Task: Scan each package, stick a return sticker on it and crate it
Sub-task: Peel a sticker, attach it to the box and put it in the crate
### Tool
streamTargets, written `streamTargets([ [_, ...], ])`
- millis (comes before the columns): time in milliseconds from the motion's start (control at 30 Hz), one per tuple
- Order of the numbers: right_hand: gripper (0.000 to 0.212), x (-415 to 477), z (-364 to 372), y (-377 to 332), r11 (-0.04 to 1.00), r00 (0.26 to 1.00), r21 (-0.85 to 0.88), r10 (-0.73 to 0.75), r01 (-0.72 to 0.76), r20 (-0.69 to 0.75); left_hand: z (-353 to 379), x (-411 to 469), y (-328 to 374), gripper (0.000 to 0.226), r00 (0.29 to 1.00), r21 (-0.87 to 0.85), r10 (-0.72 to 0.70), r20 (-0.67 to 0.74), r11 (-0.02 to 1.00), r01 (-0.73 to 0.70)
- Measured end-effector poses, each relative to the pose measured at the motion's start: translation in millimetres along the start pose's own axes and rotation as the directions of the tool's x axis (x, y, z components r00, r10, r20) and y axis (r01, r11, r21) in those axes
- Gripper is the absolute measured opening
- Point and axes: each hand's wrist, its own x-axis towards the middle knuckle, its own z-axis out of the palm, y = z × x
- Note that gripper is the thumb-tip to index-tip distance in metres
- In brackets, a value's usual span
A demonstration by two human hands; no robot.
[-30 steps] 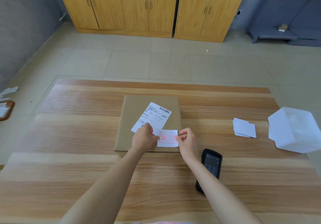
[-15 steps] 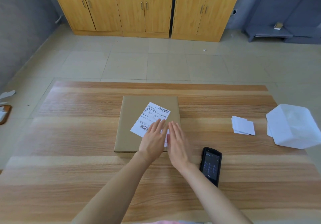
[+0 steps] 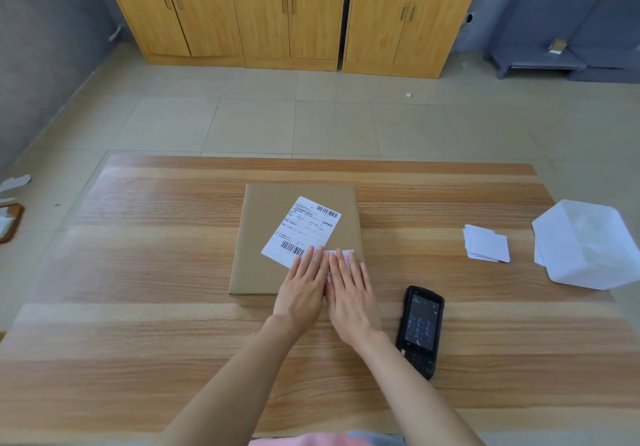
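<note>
Sticker step in hand: the left hand and right hand are lying side by side, each grip wide with fingers straight, pressing the return sticker onto the brown package, at the near corner of its shipping label. The package is lying flat mid-counter. Judged next: crating is calling for fingers under the package's edges; no crate is showing. The scanner is lying just right of the hands, a sticker pile and white bag farther right. Wooden cabinets are standing beyond the tiled floor

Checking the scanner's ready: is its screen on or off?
On: the scanner shows a lit number keypad on its screen.
</note>
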Motion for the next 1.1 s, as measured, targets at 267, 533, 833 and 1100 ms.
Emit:
streamTargets([
  [267,0.062,-2,-1,12,0.999,0.999,-0.017,0.034,-0.034,-0.006,0,-4,-9,0.056,0.998,0.031,-0.024,-0.058,0.999,0.026],
  [533,0.06,-8,-2,28,0.998,0.998,-0.037,0.057,-0.057,0.002,-1,-12,-26,0.046,0.997,-0.039,-0.059,-0.052,0.998,0.057],
  [833,0.065,16,-34,23,0.889,0.976,0.405,0.18,-0.216,0.125,-18,-7,-53,0.058,0.914,-0.24,-0.391,-0.104,0.902,0.358],
  [1100,0.075,41,-48,24,0.401,0.832,0.729,0.294,-0.554,0.47,-30,-4,-88,0.072,0.757,-0.747,-0.619,0.209,0.398,0.532],
])
